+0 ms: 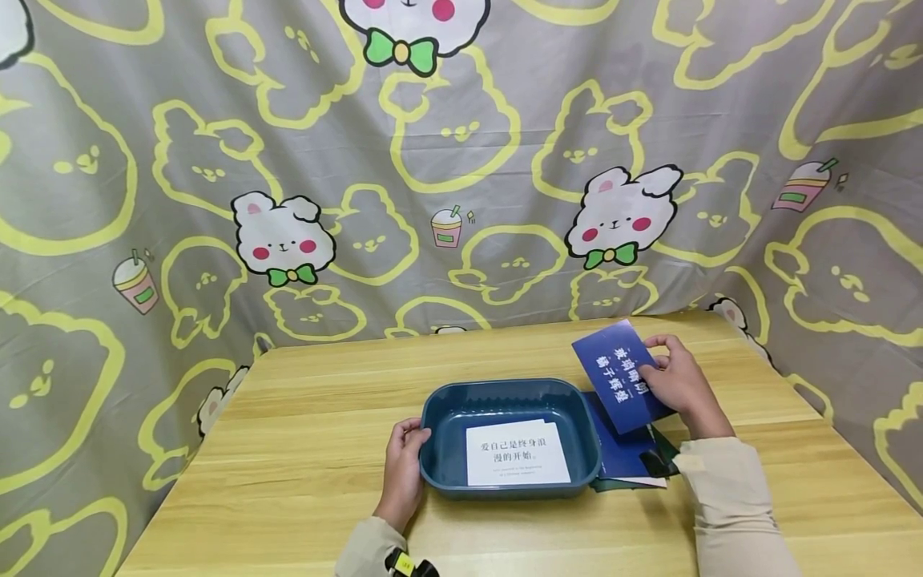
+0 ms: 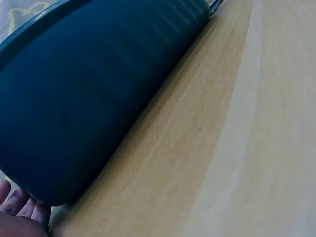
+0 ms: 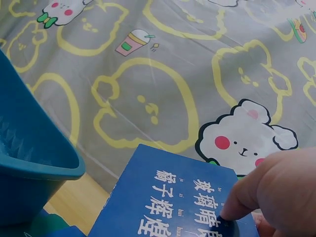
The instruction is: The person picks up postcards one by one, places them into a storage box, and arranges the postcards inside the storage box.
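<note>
My right hand (image 1: 681, 385) pinches a blue card (image 1: 613, 377) with white Chinese characters between thumb and fingers. It holds the card tilted above a stack of cards, just right of a dark teal plastic tray (image 1: 505, 490). In the right wrist view, the thumb lies on the printed face of the blue card (image 3: 163, 192). At the tray's left end, my left hand (image 1: 404, 469) grips the side, thumb on the rim. The left wrist view shows its fingers (image 2: 29, 207) against the tray's end wall. Inside the tray lies a white card (image 1: 515, 457) with black characters, over other cards.
Beneath the raised card, several cards lie on the table, a blue card (image 1: 620, 457) on top and green and white edges showing. The wooden table (image 1: 303, 457) extends around the tray. A grey curtain (image 1: 505, 264) with yellow outlines and white rabbits hangs behind.
</note>
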`<state>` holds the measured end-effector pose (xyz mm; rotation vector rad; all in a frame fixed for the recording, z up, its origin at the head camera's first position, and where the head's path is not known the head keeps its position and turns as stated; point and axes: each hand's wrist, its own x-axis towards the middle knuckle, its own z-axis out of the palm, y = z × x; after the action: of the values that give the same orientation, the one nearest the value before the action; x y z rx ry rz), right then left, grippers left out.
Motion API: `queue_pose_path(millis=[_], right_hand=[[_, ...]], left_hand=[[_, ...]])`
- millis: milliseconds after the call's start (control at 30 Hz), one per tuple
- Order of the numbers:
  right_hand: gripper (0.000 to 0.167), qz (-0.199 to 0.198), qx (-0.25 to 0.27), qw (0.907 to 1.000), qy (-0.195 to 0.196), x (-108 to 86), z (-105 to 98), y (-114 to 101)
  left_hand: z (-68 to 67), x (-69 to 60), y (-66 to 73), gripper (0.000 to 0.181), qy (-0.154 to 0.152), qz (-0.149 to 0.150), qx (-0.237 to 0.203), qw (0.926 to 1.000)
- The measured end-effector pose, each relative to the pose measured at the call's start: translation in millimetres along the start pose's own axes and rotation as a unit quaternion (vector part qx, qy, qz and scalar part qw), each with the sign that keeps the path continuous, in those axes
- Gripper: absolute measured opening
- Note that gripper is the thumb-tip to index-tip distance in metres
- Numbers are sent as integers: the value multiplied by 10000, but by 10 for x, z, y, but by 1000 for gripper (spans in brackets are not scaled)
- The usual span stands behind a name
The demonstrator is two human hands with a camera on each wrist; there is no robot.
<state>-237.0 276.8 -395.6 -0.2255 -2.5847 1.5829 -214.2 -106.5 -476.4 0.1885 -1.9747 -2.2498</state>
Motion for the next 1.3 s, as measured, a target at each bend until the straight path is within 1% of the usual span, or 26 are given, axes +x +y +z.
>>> queue_pose_path(millis=[233,367,567,933,1300], right_hand=[[44,-97,-56,9999,70,-4,-5,-28],[43,-135,4,9999,74,-9,-7,-35],[43,-144,33,9999,75,-30,-17,-67],[42,-229,72,9995,207,-75,-31,-144],[41,-445,87,9989,152,-125,-23,-256]], left_hand=[[3,9,4,26,40,-22,-48,10000],[-7,3,5,27,3,-67,30,10000],[-2,0,14,27,1,-65,16,10000],[-11,-8,19,28,-36,-71,85,9999],[-5,2,5,27,0,-57,19,10000]])
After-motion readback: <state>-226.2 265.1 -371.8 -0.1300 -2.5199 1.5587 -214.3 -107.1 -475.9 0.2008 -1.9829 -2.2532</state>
